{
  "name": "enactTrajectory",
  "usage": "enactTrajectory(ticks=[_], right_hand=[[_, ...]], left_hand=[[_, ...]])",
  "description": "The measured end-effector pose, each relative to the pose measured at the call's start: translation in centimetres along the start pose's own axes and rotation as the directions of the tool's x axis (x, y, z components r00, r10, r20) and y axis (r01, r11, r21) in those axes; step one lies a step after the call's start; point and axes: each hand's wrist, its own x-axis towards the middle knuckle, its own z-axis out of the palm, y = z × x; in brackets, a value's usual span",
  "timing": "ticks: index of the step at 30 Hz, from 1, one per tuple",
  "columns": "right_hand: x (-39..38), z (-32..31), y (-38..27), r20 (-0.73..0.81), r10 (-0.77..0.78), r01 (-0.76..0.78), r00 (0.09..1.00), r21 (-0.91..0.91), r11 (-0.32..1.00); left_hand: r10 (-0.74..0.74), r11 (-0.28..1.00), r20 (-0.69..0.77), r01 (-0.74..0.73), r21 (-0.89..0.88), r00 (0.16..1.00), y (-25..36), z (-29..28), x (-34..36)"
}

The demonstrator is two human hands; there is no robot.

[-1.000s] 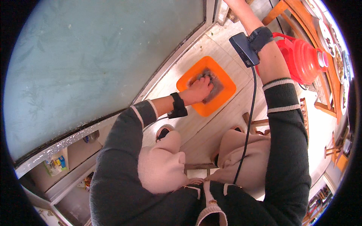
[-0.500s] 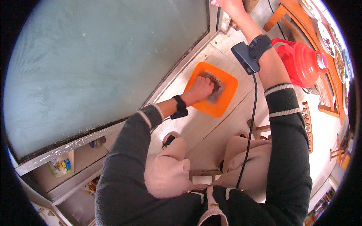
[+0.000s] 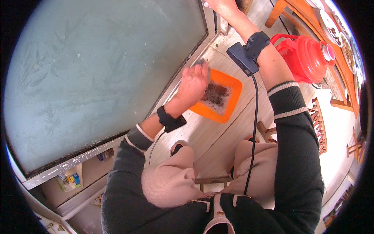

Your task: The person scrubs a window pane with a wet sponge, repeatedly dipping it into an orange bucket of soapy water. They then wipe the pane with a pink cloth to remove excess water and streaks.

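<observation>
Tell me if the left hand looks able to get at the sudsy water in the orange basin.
Likely yes: the left hand, gripping something grey, appears right at the orange basin's upper-left edge, and most of the sudsy water lies uncovered.

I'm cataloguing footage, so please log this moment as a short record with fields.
Left hand: closed around a dark grey wad, material unclear
Right hand: at the picture's top edge, by the metal frame; grip unclear
Basin: orange basin on the pale floor, holding dark, frothy liquid
Left side: large frosted pane
Right side: red flask near a wooden table with plates
</observation>
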Motion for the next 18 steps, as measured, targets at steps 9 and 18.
enactTrajectory(ticks=[9,18], right_hand=[[0.0,0.1,0.0,-0.003,0.024,-0.024,1.000,0.031,0.999],[0.0,-0.1,-0.2,0.008,0.034,-0.034,0.999,0.035,0.999]], left_hand=[[0.236,0.873,0.111,-0.261,0.413,0.965,-4.9,6.5,12.2],[0.243,0.692,0.229,-0.334,0.640,0.943,-5.2,7.2,11.0]])
